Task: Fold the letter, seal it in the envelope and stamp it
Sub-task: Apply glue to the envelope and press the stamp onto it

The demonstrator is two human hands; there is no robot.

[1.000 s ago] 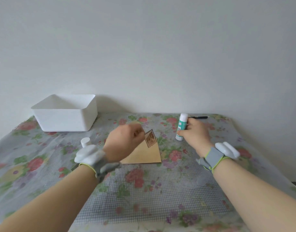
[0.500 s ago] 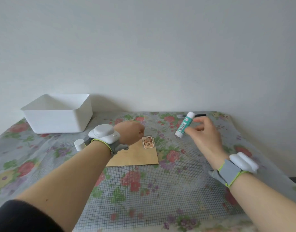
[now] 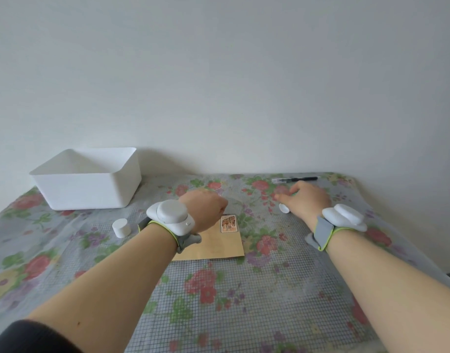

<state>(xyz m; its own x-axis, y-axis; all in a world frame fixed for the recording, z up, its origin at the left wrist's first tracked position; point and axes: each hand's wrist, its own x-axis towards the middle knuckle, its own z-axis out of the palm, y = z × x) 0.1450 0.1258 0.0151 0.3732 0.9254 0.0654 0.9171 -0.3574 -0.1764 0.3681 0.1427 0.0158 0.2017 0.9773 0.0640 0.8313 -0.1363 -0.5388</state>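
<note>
A brown envelope (image 3: 219, 247) lies flat on the flowered tablecloth. A stamp (image 3: 228, 224) sits flat on its upper right corner. My left hand (image 3: 205, 210) is curled into a fist just left of the stamp, covering the envelope's upper left part. My right hand (image 3: 305, 202) is down on the cloth to the right, closed over the glue stick (image 3: 285, 208). Only the stick's white end and a bit of green show under the fingers. The letter is not visible.
The glue stick's white cap (image 3: 121, 228) stands left of my left wrist. A white plastic bin (image 3: 86, 179) sits at the back left. A black pen (image 3: 295, 179) lies by the wall behind my right hand.
The stamp went from my left fingers to flat on the envelope. My right hand lifted the glue stick, then lowered it onto the cloth on its side.
</note>
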